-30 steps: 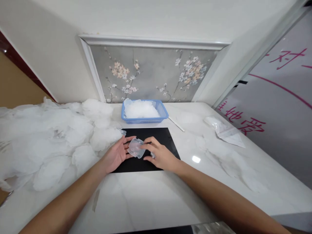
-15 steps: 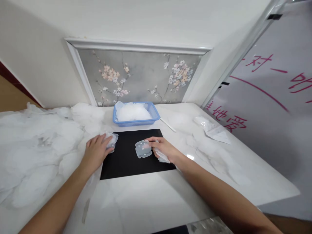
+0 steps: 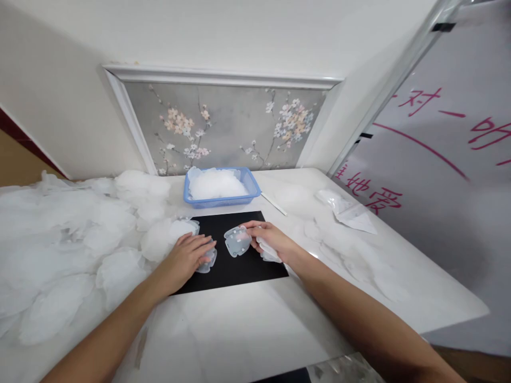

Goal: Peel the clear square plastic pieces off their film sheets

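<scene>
Over the left part of the black mat, my left hand has its fingers and thumb on a translucent scalloped plastic piece. Behind those fingers another whitish piece overlaps the mat's left edge. My right hand pinches a clear plastic piece with small pale dots between thumb and fingers, above the mat's middle. Tucked in the palm of that same hand is a small stack of white translucent pieces. How many are in the stack is hidden.
A large heap of whitish translucent pieces spreads over the marble table at left. Behind the mat stands a blue basket filled with white pieces. A thin white stick and a clear bag lie to the right.
My left hand has moved right and nearer, onto the mat, with a translucent piece under its fingers. My right hand has barely shifted, and its clear piece is tilted slightly.
</scene>
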`<state>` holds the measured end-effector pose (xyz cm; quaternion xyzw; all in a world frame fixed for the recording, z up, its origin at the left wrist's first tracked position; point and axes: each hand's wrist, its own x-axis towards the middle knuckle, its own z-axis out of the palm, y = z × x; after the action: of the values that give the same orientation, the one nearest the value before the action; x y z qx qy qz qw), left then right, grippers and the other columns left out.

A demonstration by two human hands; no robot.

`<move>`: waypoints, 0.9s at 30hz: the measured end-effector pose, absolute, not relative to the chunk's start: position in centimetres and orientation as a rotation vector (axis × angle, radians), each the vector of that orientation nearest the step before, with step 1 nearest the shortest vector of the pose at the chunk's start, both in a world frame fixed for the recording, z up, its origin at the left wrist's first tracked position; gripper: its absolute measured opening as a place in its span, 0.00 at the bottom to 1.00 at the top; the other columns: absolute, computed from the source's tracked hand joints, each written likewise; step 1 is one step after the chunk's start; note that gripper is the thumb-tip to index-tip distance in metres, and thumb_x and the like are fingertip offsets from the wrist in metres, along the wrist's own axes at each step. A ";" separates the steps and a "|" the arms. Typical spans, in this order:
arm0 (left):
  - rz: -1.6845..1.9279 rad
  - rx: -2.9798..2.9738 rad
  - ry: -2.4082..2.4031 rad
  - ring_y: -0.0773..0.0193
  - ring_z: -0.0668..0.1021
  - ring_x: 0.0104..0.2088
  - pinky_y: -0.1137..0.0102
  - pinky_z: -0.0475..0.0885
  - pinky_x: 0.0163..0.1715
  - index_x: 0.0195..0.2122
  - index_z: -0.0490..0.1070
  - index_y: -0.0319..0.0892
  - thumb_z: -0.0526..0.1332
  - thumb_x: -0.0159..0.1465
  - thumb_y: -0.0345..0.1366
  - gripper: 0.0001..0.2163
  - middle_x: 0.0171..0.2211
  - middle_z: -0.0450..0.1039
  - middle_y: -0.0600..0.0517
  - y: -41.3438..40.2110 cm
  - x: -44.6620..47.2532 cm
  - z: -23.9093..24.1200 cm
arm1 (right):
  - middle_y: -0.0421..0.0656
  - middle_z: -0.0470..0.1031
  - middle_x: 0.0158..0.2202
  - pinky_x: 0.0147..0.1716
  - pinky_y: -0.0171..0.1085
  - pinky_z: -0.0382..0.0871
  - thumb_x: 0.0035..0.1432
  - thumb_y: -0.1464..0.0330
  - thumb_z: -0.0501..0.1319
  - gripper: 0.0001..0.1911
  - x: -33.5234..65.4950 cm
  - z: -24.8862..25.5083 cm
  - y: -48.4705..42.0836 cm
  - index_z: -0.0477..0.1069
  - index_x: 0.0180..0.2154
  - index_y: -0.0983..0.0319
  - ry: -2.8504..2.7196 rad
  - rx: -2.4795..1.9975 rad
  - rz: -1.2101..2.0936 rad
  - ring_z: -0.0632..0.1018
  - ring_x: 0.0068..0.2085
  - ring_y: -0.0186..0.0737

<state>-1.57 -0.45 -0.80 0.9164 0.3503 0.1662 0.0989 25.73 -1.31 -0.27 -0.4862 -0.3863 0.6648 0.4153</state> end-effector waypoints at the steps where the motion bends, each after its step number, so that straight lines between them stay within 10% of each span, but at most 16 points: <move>1: 0.499 2.687 1.058 0.55 0.74 0.55 0.55 0.62 0.57 0.54 0.72 0.49 0.50 0.69 0.44 0.18 0.55 0.74 0.48 -0.3 -1.8 -1.0 | 0.36 0.66 0.15 0.15 0.31 0.52 0.45 0.64 0.66 0.16 25.7 -0.2 -1.4 0.76 0.38 0.63 -0.987 -1.233 1.662 0.63 0.17 0.29; 13: 0.758 2.498 1.274 0.56 0.75 0.45 0.57 0.66 0.51 0.47 0.74 0.47 0.61 0.61 0.34 0.13 0.39 0.75 0.50 -1.6 -0.4 0.6 | 0.32 0.58 0.17 0.23 0.32 0.57 0.41 0.56 0.71 0.25 24.8 0.2 -2.1 0.54 0.21 0.59 -1.163 -1.235 1.404 0.68 0.22 0.32; 17: 0.999 2.044 1.314 0.63 0.75 0.33 0.68 0.70 0.35 0.37 0.76 0.46 0.60 0.61 0.38 0.07 0.32 0.72 0.53 -2.9 0.8 1.9 | 0.34 0.67 0.23 0.27 0.33 0.60 0.46 0.64 0.68 0.12 24.0 0.2 -2.7 0.68 0.32 0.60 -1.412 -1.107 1.271 0.66 0.24 0.30; 21: 0.984 1.563 1.310 0.65 0.74 0.27 0.72 0.67 0.26 0.32 0.74 0.43 0.62 0.59 0.45 0.10 0.28 0.73 0.54 -3.7 1.7 2.5 | 0.41 0.78 0.40 0.29 0.34 0.61 0.51 0.72 0.61 0.23 23.1 0.3 -3.9 0.66 0.50 0.57 -1.696 -0.941 1.251 0.64 0.24 0.29; 27: 0.953 1.290 1.231 0.67 0.72 0.27 0.74 0.66 0.25 0.34 0.71 0.43 0.65 0.56 0.48 0.14 0.29 0.72 0.54 -3.6 1.8 2.3 | 0.39 0.80 0.41 0.31 0.35 0.63 0.53 0.72 0.62 0.27 22.5 0.4 -4.5 0.66 0.55 0.52 -1.893 -1.029 1.057 0.66 0.25 0.32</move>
<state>1.77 -3.61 2.25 0.5408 0.5157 0.3996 0.5310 22.51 -4.51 0.38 -0.3998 -0.7351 0.4104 0.3624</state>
